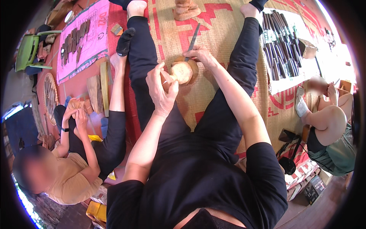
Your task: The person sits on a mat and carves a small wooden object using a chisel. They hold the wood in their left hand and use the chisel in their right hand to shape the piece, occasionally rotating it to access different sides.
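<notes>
Between my legs, my left hand [162, 86] is closed around a pale carved wood piece [182, 72], whose rounded end faces up. My right hand [202, 55] grips a slim grey carving tool [193, 38] near the far edge of the wood. Most of the tool points away from me; its near end is hidden by the hand and the wood, so I cannot tell whether it touches. A brown rounded wood part [195, 72] shows behind and beside the pale end.
Another carved wood figure [187, 9] stands on the woven mat [217, 30] ahead. Rows of dark-handled tools [282, 49] lie at the right, more tools [76, 40] on a pink cloth [97, 36] at the left. One person [76, 168] handles wood on the left; another [328, 118] sits right.
</notes>
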A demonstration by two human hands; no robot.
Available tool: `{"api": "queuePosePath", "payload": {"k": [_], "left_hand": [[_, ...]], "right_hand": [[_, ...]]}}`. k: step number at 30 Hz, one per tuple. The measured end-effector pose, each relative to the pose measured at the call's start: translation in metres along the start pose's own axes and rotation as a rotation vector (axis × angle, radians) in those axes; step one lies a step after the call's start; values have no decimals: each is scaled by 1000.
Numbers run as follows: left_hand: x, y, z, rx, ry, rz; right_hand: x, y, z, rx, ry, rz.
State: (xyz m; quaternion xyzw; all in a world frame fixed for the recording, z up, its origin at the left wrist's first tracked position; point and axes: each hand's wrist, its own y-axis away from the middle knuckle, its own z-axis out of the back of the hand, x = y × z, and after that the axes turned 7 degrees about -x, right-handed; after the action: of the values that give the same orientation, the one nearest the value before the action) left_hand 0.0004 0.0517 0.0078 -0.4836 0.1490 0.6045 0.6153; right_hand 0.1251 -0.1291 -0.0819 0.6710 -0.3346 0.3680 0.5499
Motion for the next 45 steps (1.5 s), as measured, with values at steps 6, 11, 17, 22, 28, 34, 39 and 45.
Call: {"api": "queuePosePath", "payload": {"k": [6,11,17,22,28,34,39,45], "left_hand": [[-3,-1,1,12,-4,5],[0,-1,0,6,-11,-10],[-8,1,3,34,-67,-19],[-8,0,3,20,-61,-51],[-10,-6,-3,36,-96,-39],[-1,-4,-3,11,-28,-16],[-6,-5,-1,32,-33,6],[2,-2,-2,7,-8,-5]], "right_hand": [[1,-1,14,-145,-103,34],[-4,3,-1,-34,-34,43],[-5,9,-1,-90,-127,-27],[-9,10,-3,-97,-117,46],[1,6,1,-218,-108,2],[-4,3,-8,-100,-75,116],[-5,-5,4,-225,-58,54],[-4,1,-9,-54,-122,103]]}}
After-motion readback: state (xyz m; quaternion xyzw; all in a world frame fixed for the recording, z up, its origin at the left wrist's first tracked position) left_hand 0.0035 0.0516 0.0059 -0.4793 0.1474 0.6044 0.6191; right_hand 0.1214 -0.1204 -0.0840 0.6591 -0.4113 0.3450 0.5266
